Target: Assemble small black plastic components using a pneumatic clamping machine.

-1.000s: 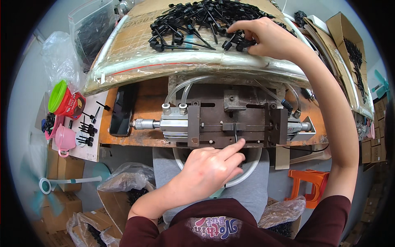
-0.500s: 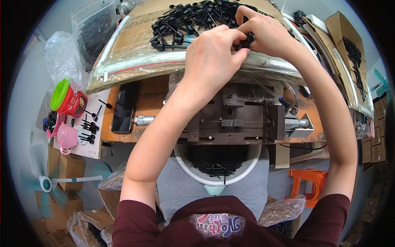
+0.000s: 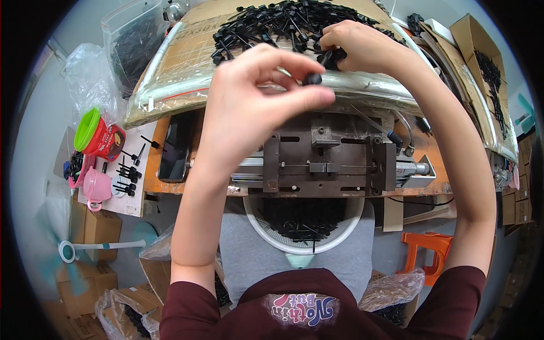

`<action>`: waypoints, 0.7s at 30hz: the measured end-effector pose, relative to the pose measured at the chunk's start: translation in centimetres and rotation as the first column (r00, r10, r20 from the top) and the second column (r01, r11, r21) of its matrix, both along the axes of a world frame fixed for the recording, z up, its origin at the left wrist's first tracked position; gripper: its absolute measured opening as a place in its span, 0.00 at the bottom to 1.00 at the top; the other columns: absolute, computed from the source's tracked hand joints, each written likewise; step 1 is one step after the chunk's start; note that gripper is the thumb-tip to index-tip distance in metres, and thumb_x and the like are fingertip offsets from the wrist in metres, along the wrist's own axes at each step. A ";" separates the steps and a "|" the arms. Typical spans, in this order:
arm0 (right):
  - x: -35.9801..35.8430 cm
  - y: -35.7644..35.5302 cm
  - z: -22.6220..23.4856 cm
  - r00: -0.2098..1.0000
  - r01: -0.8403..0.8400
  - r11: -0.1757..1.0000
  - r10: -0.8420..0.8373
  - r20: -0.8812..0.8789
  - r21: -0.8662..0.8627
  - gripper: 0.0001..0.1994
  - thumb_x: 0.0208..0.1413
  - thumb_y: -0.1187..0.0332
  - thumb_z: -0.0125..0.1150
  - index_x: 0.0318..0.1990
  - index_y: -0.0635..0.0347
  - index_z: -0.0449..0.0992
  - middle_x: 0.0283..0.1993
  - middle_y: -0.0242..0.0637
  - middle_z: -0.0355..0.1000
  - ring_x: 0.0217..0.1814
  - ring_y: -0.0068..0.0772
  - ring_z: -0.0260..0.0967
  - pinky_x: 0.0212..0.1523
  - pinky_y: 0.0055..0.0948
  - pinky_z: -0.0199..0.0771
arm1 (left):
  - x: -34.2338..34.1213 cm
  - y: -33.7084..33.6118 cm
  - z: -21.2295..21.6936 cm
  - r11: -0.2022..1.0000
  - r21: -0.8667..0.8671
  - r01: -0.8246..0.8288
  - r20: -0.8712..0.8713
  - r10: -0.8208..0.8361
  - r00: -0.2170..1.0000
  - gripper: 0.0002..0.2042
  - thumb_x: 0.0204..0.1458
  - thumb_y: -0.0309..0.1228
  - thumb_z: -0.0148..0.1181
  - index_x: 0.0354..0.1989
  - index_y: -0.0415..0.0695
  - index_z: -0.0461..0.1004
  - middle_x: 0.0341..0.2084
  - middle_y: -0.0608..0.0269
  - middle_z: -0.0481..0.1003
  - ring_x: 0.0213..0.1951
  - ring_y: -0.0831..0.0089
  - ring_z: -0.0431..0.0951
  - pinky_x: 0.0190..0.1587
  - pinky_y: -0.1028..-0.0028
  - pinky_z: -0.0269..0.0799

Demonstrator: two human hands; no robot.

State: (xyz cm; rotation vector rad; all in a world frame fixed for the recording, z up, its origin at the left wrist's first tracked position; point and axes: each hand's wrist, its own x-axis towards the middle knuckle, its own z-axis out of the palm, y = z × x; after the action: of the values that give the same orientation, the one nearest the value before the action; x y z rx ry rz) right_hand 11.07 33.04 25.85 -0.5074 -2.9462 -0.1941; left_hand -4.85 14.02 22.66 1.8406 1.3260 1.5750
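My left hand [image 3: 249,105] is raised over the near edge of the cardboard-topped surface. Its thumb and fingers pinch a small black plastic part [image 3: 313,79], mostly hidden by the fingers. Farther back, my right hand [image 3: 362,48] closes on one or more black stemmed plastic parts [image 3: 333,58] at the near side of a pile. That pile of black parts [image 3: 283,22], with round heads and thin stems, spreads over the cardboard [image 3: 184,54]. Below my hands sits a dark metal fixture [image 3: 323,184] with a small clamp block [image 3: 324,167] in its middle.
A white basket [image 3: 309,249] of black parts rests on my lap. A phone [image 3: 174,148], a red tub [image 3: 107,141] and a pink cup [image 3: 97,187] lie to the left. An orange stool [image 3: 422,255] stands at right, below a box of parts [image 3: 473,34]. A fan [image 3: 67,251] stands lower left.
My left hand has moved left and toward me, away from my right hand, with the small black part in its fingers. My right hand has shifted slightly, staying by the pile.
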 end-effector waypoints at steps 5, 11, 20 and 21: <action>0.6 -0.9 0.1 0.992 -0.065 0.997 0.070 -0.109 0.052 0.16 0.38 0.80 0.64 0.39 0.68 0.75 0.37 0.46 0.72 0.44 0.51 0.71 0.46 0.42 0.71 | 2.1 -5.5 -1.7 0.999 0.033 0.021 -0.052 -0.019 0.998 0.15 0.37 0.17 0.73 0.37 0.37 0.81 0.42 0.61 0.73 0.38 0.75 0.79 0.37 0.78 0.84; 3.7 -2.3 2.3 0.870 0.140 0.919 -0.292 -0.398 -0.370 0.07 0.53 0.76 0.66 0.39 0.64 0.77 0.28 0.33 0.74 0.26 0.20 0.69 0.30 0.23 0.72 | 4.8 -8.9 -6.3 1.000 -0.006 0.001 -0.223 -0.003 0.975 0.13 0.41 0.23 0.72 0.38 0.37 0.81 0.52 0.52 0.74 0.34 0.71 0.81 0.38 0.73 0.79; 4.5 -0.4 1.7 0.553 -0.116 0.626 -0.604 -0.574 -0.771 0.12 0.51 0.77 0.66 0.44 0.61 0.76 0.31 0.32 0.73 0.28 0.20 0.70 0.29 0.20 0.70 | 6.8 -8.9 -10.5 0.991 0.082 -0.101 -0.513 0.129 0.848 0.13 0.41 0.23 0.69 0.37 0.36 0.77 0.54 0.48 0.74 0.38 0.63 0.81 0.40 0.70 0.78; 5.0 0.6 1.7 0.559 -0.166 0.547 -0.633 -0.535 -0.821 0.12 0.51 0.77 0.66 0.44 0.61 0.76 0.33 0.32 0.73 0.28 0.20 0.70 0.30 0.20 0.70 | 6.9 -8.8 -10.7 0.991 0.098 -0.092 -0.533 0.130 0.836 0.13 0.41 0.23 0.69 0.37 0.36 0.77 0.54 0.48 0.74 0.38 0.62 0.81 0.40 0.70 0.78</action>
State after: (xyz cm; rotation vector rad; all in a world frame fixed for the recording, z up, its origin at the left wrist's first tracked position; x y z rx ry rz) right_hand 16.10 33.64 27.51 -0.8598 -1.8062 1.1527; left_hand 2.04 5.23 11.99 2.4062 1.6501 1.1976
